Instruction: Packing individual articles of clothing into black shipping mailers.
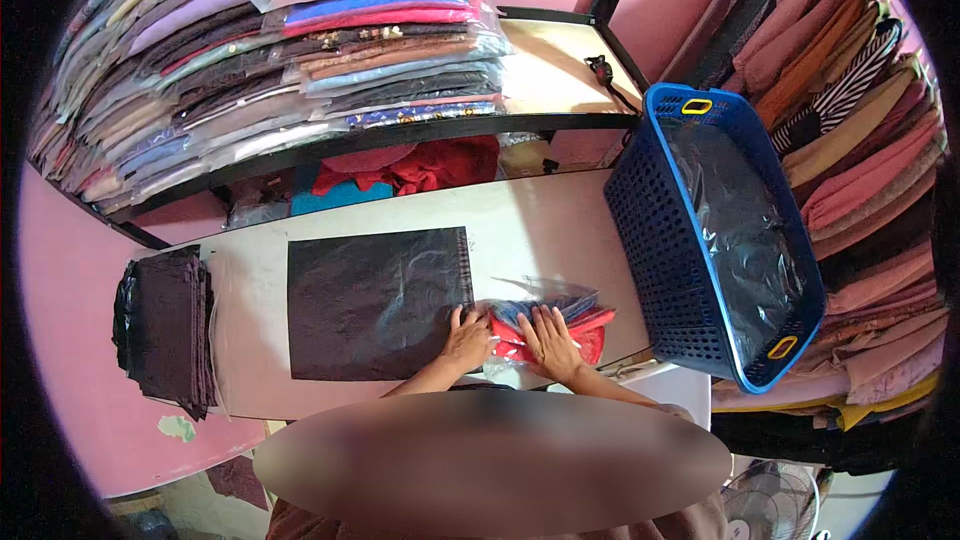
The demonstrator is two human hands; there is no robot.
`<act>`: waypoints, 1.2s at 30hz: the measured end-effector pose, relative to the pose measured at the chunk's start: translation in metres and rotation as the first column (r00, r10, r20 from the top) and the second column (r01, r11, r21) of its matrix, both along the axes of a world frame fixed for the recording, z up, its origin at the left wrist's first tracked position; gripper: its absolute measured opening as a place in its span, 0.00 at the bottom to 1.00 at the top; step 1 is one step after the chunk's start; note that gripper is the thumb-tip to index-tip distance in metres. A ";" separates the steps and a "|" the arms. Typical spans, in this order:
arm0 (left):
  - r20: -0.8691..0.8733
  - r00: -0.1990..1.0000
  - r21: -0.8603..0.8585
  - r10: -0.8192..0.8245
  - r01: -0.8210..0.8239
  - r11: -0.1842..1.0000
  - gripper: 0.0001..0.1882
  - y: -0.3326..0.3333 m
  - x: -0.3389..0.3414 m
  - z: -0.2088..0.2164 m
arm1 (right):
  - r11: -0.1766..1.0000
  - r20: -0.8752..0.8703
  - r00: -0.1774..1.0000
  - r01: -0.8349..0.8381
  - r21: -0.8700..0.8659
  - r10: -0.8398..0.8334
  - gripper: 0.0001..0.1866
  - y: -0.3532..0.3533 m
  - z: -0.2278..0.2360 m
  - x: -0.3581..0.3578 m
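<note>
A clear plastic packet of folded red and dark blue cloth (597, 332) lies on the white table, right of the middle. My right hand (550, 343) presses flat on it, fingers spread. At the packet's left edge, my left hand (468, 342) has its fingers curled in, seemingly gripping the plastic; the fingertips are partly hidden. Just left of that hand, a large dark plastic bag (370, 305) is laid out flat, its right edge beside my fingers. Farther left stands a stack of folded dark bags (165, 330) at the table's end.
A blue perforated basket (665, 240) holding black plastic-wrapped goods (745, 240) stands at the table's right. Piles of bagged folded clothes (390, 40) fill the shelf behind. Red cloth (440, 168) lies beneath that shelf. Garments (850, 150) hang at far right, above a fan (765, 510).
</note>
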State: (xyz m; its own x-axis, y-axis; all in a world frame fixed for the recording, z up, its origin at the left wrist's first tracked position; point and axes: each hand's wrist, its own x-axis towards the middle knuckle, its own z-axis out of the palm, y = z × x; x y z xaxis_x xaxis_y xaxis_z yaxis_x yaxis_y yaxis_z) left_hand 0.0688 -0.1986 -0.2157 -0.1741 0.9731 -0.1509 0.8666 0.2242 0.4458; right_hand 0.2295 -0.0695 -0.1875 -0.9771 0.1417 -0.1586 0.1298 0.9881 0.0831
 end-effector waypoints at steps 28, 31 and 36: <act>0.047 0.978 -0.270 0.204 -0.184 0.945 0.43 -0.038 -0.051 0.008 | 0.920 -0.155 0.946 0.224 -0.322 -0.285 0.34 0.019 0.063 0.014; 0.104 0.986 -0.236 0.132 -0.104 0.966 0.41 -0.044 -0.053 0.003 | 0.892 -0.116 0.938 0.266 -0.366 -0.327 0.33 0.015 0.073 0.013; -0.114 0.993 -0.362 -0.040 -0.004 0.932 0.38 -0.051 -0.043 0.004 | 0.880 -0.192 0.918 0.246 -0.406 -0.346 0.33 0.010 0.088 0.009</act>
